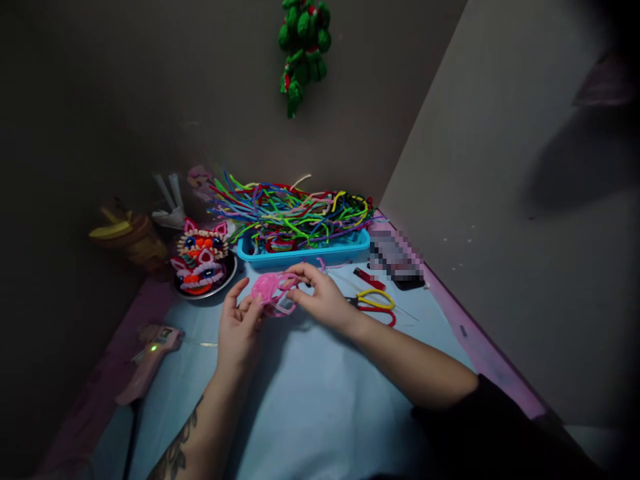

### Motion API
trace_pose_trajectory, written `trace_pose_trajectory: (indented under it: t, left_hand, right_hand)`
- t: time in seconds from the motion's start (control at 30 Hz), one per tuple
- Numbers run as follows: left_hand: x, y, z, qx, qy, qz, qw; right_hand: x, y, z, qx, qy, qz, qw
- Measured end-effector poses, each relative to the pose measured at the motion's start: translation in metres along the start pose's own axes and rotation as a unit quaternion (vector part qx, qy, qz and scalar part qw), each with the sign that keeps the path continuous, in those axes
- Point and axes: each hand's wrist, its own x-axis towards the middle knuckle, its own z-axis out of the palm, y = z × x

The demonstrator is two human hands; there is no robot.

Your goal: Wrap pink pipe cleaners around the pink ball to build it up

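A pink pipe-cleaner piece, a small fuzzy round shape with thin loops trailing from it, sits between both hands just above the light blue tabletop. My left hand pinches its left side with thumb and fingers. My right hand grips the loops on its right side, fingers curled round them.
A blue tray heaped with coloured pipe cleaners stands behind the hands. A finished pipe-cleaner lion head rests on a plate at the left. A pink glue gun lies at the left edge. Scissors and a red lighter lie right.
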Motion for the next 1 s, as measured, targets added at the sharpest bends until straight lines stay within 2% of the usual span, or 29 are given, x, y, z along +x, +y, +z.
trace_pose_trajectory:
  t: [0.07,0.13,0.23,0.33,0.4,0.5,0.77,0.83,0.93,1.0]
  left_hand:
    - [-0.001,0.002,0.003,0.0,0.015,0.003,1.0]
    - [-0.003,0.005,0.005,0.0,0.027,0.004,1.0]
    - [-0.004,0.006,0.008,-0.006,0.041,0.009,0.999]
    - [-0.005,0.005,0.009,-0.016,0.043,0.01,0.999]
    - [-0.004,0.003,0.008,-0.02,0.043,0.007,0.999]
    - [-0.004,0.001,0.007,-0.024,0.046,0.004,0.999]
    - [-0.011,-0.006,0.008,-0.01,0.023,0.002,1.0]
    - [-0.012,-0.006,0.008,-0.001,0.024,0.01,1.0]
    - [-0.01,-0.005,0.007,0.014,0.047,0.05,0.998]
    - [-0.006,-0.003,0.005,0.013,0.067,0.075,0.995]
  right_hand:
    - [-0.005,0.003,0.005,-0.042,0.0,-0.024,0.999]
    - [-0.01,0.005,0.007,-0.105,0.032,-0.075,0.991]
    - [-0.015,0.007,0.008,-0.204,0.098,-0.2,0.953]
    - [-0.017,0.008,0.011,-0.226,0.059,-0.26,0.937]
    - [-0.018,0.008,0.015,-0.209,0.037,-0.253,0.944]
    - [-0.019,0.009,0.019,-0.188,0.046,-0.245,0.95]
    - [-0.024,0.011,0.021,-0.198,0.017,-0.193,0.961]
    - [-0.025,0.01,0.02,-0.203,0.036,-0.2,0.958]
    - [-0.027,0.0,0.014,-0.204,0.1,-0.215,0.95]
    - [-0.03,-0.013,0.009,-0.158,0.107,-0.223,0.956]
